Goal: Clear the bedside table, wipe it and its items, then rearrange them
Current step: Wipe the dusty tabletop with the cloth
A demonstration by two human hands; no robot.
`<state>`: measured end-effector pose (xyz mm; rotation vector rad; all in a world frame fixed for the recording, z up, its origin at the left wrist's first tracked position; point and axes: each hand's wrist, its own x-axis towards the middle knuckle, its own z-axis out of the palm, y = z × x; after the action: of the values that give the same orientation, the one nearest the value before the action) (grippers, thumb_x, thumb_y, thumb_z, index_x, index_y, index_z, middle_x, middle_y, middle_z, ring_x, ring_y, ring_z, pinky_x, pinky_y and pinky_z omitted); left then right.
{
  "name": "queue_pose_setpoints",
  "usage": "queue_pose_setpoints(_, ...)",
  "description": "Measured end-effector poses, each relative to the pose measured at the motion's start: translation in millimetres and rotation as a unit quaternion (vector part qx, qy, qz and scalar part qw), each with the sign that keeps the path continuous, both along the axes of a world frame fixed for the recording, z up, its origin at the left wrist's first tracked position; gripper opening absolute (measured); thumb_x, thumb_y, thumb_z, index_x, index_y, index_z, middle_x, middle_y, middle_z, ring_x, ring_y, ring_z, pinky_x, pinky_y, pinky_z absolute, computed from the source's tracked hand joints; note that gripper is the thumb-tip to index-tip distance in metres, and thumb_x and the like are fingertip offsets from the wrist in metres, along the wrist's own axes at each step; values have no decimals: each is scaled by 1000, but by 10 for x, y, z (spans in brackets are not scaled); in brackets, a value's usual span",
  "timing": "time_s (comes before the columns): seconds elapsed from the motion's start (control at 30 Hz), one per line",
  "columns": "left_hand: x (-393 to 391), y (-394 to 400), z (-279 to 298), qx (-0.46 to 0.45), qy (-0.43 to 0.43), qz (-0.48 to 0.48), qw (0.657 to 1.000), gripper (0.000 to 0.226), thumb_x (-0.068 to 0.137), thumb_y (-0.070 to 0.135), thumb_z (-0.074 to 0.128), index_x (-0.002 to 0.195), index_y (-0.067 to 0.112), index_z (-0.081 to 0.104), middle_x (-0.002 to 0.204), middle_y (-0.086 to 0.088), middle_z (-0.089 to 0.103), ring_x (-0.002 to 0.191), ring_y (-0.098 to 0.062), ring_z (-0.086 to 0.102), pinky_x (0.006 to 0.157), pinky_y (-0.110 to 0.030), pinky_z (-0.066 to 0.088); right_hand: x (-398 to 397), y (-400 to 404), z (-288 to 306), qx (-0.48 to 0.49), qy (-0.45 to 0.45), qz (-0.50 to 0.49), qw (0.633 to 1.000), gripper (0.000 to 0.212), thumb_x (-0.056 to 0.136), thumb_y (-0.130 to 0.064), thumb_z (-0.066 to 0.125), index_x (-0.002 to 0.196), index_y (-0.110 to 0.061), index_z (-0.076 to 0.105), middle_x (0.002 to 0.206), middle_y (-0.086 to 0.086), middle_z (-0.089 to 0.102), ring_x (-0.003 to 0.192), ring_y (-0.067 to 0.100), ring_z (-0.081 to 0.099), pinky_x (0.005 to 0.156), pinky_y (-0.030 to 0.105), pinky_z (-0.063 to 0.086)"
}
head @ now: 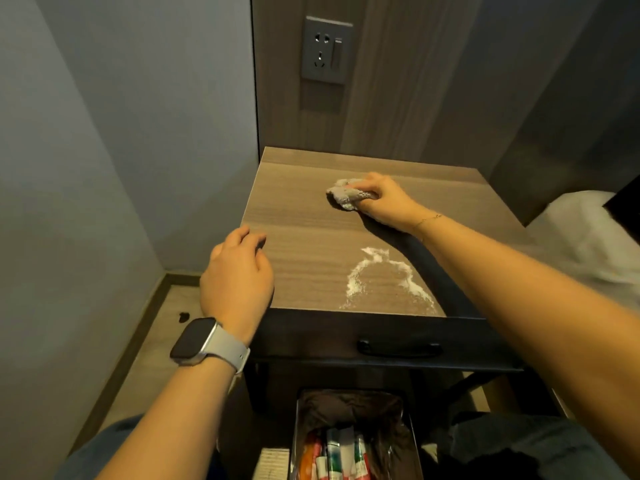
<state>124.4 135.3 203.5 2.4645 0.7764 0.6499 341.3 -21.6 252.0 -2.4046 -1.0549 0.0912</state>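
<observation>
The wooden top of the bedside table [304, 237] carries no items. My right hand [384, 199] grips a crumpled grey cloth [346, 195] and holds it down on the far middle of the top. A patch of white powder [377, 278] lies smeared near the front right edge. My left hand [239, 271] rests on the table's front left corner, its fingers loosely bent over the edge and holding nothing. A smartwatch sits on that wrist.
A dark drawer front with a black handle [398, 348] runs below the top. On the floor in front stands a box [353, 441] with several tubes and bottles. A wall socket [325, 50] is behind, white bedding [585, 233] to the right, a wall close on the left.
</observation>
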Motion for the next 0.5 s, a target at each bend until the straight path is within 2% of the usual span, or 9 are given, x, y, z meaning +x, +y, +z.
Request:
queue_pose_setpoints(0.07,10,-4,-2,5,-4,-4,1000,37,95,12,42,124,21,64,140,3,52,123,-24,51,86,-41,50,-180,-109,-84,-11,-14,14,1000,37,95,-9,50,127,-21,62,105,-1,46,102,19,46,95,35,41)
queue_pose_setpoints(0.2,12,-30,0,34,0,-17,999,35,96,12,43,123,18,65,135,-1,56,123,-28,49,90,-42,46,-781,-508,-48,-42,27,79,996,41,94,-11,52,130,-30,58,104,0,43,100,12,38,86,20,34)
queue_pose_setpoints(0.3,40,-107,-6,82,8,-49,995,30,96,17,48,119,15,66,133,-6,57,129,-30,44,102,-47,39,-953,-663,100,-67,101,102,987,40,93,-9,53,127,-30,61,107,-1,46,98,8,43,84,13,37)
queue_pose_setpoints(0.37,48,-222,-2,108,10,-78,991,30,96,21,48,119,17,67,133,-5,58,129,-27,45,106,-47,35,-920,-700,258,-39,127,82,988,35,93,-10,55,123,-25,64,111,-4,49,100,6,48,88,18,42)
queue_pose_setpoints(0.43,48,-313,-4,128,23,-105,986,32,96,24,46,122,19,65,133,-3,59,127,-24,48,106,-44,36,-800,-782,392,17,90,21,996,30,93,-11,55,121,-20,64,114,-3,51,102,10,49,92,23,41)
queue_pose_setpoints(0.5,42,-324,-6,133,31,-112,984,35,95,23,46,125,20,63,135,-1,58,128,-22,48,106,-42,35,-648,-973,390,39,27,-70,996,27,93,-12,54,116,-21,65,108,0,53,95,13,49,89,27,39)
